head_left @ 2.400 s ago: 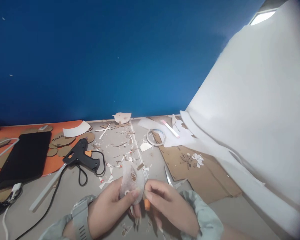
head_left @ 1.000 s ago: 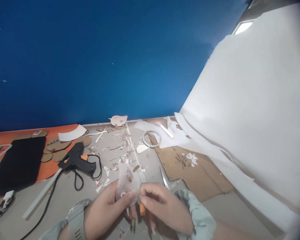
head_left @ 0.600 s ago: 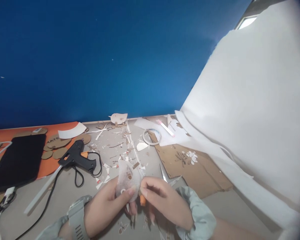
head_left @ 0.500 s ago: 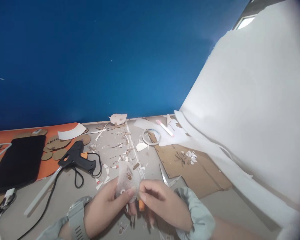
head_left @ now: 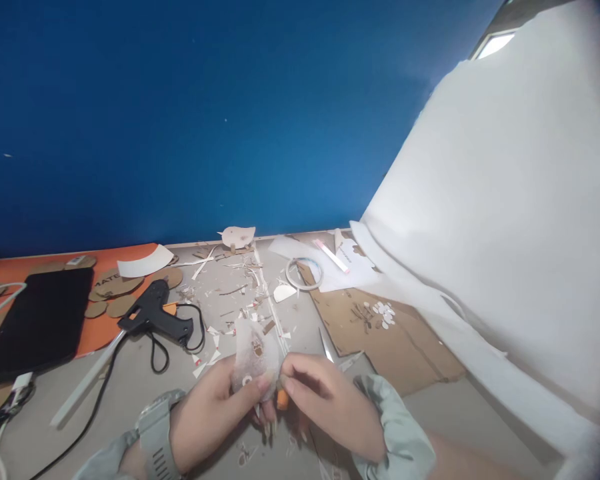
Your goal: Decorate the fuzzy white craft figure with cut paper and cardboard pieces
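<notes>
My left hand (head_left: pixel 215 400) pinches a small whitish, translucent cut-out (head_left: pixel 250 347) between thumb and fingers. Brown marks and a small white ring show on its face. My right hand (head_left: pixel 325 400) has thumb and forefinger pressed together at the right edge of that cut-out; what they hold is hidden. Just under those fingertips an orange piece (head_left: pixel 283 399) shows, its kind unclear. Pointed metal blades (head_left: pixel 327 345) lie on the table beyond my right hand.
A black glue gun (head_left: pixel 160 317) with its cord lies left, near a black flat panel (head_left: pixel 40 320) and cardboard discs (head_left: pixel 120 287). Scraps litter the table's middle. A tape roll (head_left: pixel 304 275), a bird-shaped cut-out (head_left: pixel 237 237) and a cardboard sheet (head_left: pixel 405 353) with white bits lie farther off.
The whole view has shifted very slightly. My right fingertips sit slightly higher and farther right at the cut-out's edge; my left hand keeps its hold.
</notes>
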`<state>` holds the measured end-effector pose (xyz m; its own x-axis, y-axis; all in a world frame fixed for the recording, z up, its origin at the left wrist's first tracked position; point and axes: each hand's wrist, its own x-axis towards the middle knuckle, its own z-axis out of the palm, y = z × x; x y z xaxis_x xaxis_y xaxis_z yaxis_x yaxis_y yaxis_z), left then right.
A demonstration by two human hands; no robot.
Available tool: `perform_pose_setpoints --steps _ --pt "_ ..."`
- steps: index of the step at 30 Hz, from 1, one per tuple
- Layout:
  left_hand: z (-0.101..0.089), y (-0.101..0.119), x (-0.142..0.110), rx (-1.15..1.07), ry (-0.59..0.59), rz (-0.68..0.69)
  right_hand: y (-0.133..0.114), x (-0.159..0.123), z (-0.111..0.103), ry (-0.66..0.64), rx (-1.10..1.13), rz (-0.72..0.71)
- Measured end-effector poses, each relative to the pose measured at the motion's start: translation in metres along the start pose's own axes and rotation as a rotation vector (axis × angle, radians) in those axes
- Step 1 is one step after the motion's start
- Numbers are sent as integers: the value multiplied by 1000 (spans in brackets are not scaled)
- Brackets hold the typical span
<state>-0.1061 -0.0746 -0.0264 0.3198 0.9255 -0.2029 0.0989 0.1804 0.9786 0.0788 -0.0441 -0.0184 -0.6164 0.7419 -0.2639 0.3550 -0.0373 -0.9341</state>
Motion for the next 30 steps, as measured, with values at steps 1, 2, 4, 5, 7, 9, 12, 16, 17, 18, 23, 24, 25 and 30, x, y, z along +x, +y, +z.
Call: perform_pose_setpoints --steps 1,2,4,5,7,9,12,16,17,18,23,24,25,30 --pt "0 0 0 7 -1 -11 -1 0 0 -1 -17 -7" --pt "0 0 -1 21 -1 -22 -1 0 0 -1 -35 -11" --pt "0 1 -1 65 -4 -35 -2 1 -1 2 -73 -24" --pt "0 2 0 90 -6 -38 -3 1 -1 5 -91 -36" --pt "0 4 0 131 -13 -33 -3 1 -1 16 -127 -62" --pt "0 5 1 152 -21 -20 -2 1 0 18 -152 -72" --pt "-1 6 1 157 -28 -2 -1 1 0 28 -153 -60" --pt "-3 4 1 146 -52 7 -2 1 0 63 -159 -82" --pt "-3 4 1 144 -55 7 -3 2 0 69 -164 -86" --pt "-3 4 1 142 -58 7 -3 2 0 73 -165 -87" --pt "-5 3 2 101 -82 -6 -2 1 -2 11 -114 -100" --pt "-5 3 2 95 -85 -5 -1 1 -2 2 -108 -110" --pt "-6 3 3 92 -91 -3 -1 1 -2 -2 -107 -124" --pt "-7 2 1 71 -113 20 -3 0 -1 27 -144 -159"
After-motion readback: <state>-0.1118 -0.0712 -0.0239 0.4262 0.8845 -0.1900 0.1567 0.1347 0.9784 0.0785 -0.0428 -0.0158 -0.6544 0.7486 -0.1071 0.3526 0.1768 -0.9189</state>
